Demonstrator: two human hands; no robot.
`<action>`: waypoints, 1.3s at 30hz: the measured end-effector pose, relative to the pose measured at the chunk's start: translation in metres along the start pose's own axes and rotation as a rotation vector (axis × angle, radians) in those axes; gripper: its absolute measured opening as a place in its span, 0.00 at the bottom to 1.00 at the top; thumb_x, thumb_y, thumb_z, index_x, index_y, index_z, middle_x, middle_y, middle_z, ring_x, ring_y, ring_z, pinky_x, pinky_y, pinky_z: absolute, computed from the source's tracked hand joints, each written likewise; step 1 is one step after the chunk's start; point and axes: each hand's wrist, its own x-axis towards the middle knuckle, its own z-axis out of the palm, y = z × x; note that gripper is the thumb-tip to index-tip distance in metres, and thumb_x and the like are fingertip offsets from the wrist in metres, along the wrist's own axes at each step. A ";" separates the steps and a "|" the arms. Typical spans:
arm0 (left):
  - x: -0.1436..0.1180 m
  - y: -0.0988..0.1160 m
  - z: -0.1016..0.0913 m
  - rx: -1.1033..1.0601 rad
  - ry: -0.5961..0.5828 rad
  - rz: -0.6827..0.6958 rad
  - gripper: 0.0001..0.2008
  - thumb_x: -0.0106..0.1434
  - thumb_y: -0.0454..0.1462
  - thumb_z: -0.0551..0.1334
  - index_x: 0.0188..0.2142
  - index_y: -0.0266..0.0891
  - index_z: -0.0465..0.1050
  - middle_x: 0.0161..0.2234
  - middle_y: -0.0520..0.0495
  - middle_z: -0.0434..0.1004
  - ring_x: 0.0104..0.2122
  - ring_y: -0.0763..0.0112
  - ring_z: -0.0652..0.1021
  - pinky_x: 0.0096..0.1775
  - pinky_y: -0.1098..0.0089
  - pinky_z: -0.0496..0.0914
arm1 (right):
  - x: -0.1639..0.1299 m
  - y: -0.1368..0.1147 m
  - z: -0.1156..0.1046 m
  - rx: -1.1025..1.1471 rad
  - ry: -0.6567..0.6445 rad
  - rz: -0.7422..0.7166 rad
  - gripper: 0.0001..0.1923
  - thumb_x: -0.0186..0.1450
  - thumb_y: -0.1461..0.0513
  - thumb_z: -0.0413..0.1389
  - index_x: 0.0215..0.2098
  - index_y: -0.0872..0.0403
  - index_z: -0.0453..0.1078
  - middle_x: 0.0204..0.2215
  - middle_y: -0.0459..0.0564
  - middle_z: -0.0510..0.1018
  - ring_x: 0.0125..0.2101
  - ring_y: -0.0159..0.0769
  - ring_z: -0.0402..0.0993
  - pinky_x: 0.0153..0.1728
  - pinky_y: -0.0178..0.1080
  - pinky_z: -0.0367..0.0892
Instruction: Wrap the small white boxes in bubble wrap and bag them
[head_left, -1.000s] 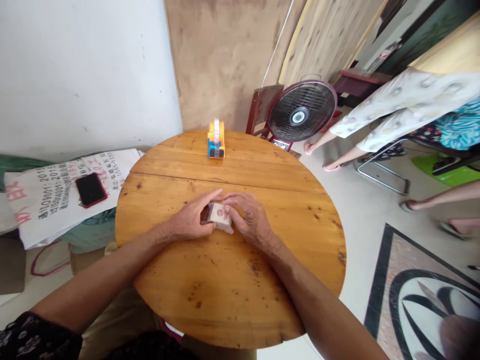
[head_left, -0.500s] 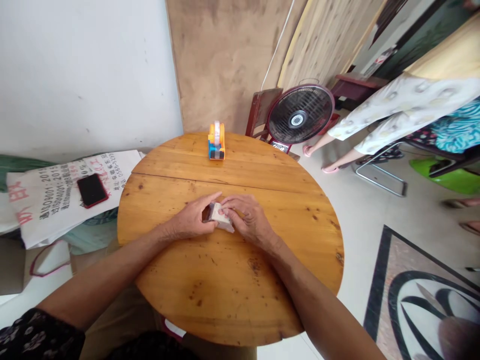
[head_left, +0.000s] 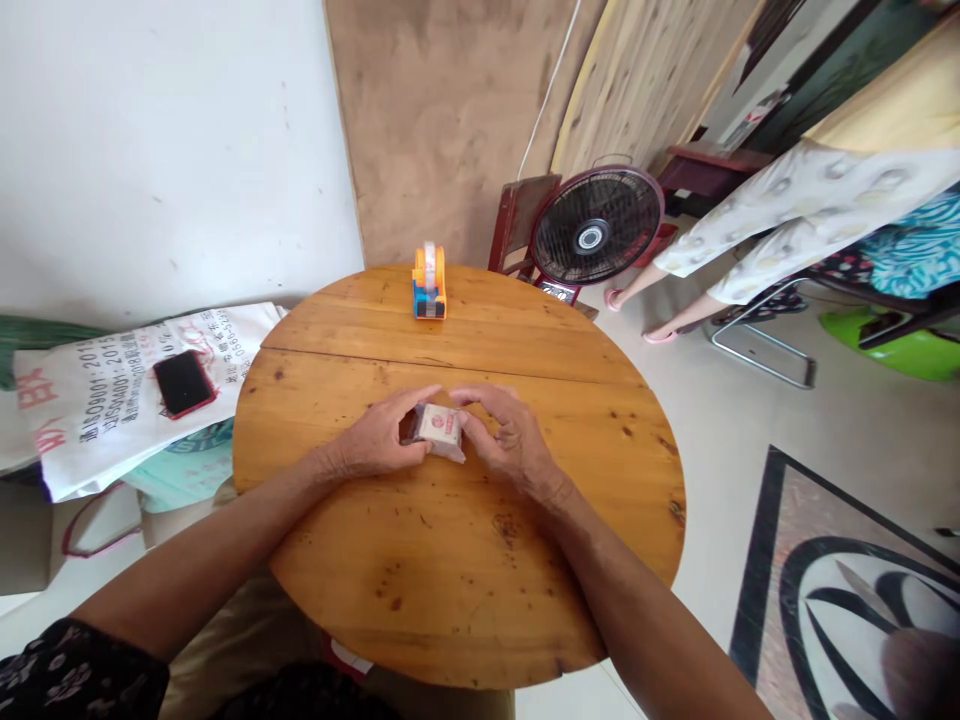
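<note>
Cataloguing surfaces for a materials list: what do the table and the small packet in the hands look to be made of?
Table: wood, glossy varnish, going by the plank seam, knots and grain. Packet: seemingly a printed paper or card block in clear, shiny plastic wrap; the look leaves that open. Both hands, left and right, grip it.

Bare forearms; dark floral-print sleeve point(head_left: 67, 675) at left upper arm; khaki trousers point(head_left: 247, 640).
</note>
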 end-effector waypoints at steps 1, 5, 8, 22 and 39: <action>0.000 0.000 0.000 0.001 0.000 -0.002 0.36 0.53 0.37 0.62 0.63 0.37 0.61 0.60 0.37 0.69 0.57 0.53 0.73 0.59 0.54 0.66 | 0.000 0.000 0.000 -0.004 -0.013 0.024 0.11 0.65 0.62 0.55 0.45 0.50 0.72 0.40 0.51 0.82 0.41 0.42 0.78 0.47 0.46 0.68; -0.001 -0.001 0.000 -0.031 -0.009 -0.002 0.37 0.53 0.35 0.62 0.64 0.37 0.60 0.59 0.38 0.71 0.55 0.53 0.74 0.57 0.54 0.68 | -0.001 0.000 -0.001 0.082 -0.089 0.090 0.13 0.65 0.60 0.56 0.48 0.51 0.70 0.41 0.51 0.81 0.41 0.41 0.77 0.47 0.46 0.68; -0.001 -0.002 0.001 -0.063 -0.024 -0.014 0.38 0.53 0.35 0.62 0.64 0.36 0.58 0.58 0.38 0.72 0.54 0.54 0.75 0.56 0.54 0.68 | -0.002 -0.002 -0.001 0.148 -0.125 0.120 0.14 0.66 0.60 0.54 0.49 0.51 0.69 0.40 0.51 0.81 0.40 0.40 0.77 0.46 0.45 0.70; -0.002 -0.011 -0.001 -0.106 -0.030 0.153 0.40 0.56 0.38 0.64 0.66 0.38 0.53 0.63 0.34 0.64 0.60 0.50 0.69 0.59 0.50 0.64 | 0.003 0.002 -0.001 0.073 -0.016 -0.045 0.12 0.63 0.62 0.58 0.46 0.48 0.71 0.46 0.51 0.80 0.47 0.42 0.76 0.51 0.48 0.68; -0.002 -0.007 0.000 0.083 -0.019 0.045 0.40 0.57 0.43 0.65 0.66 0.36 0.54 0.60 0.32 0.67 0.57 0.46 0.70 0.59 0.46 0.62 | 0.003 0.004 0.019 -0.051 0.030 -0.019 0.03 0.65 0.62 0.56 0.36 0.49 0.72 0.42 0.51 0.81 0.44 0.41 0.77 0.49 0.47 0.66</action>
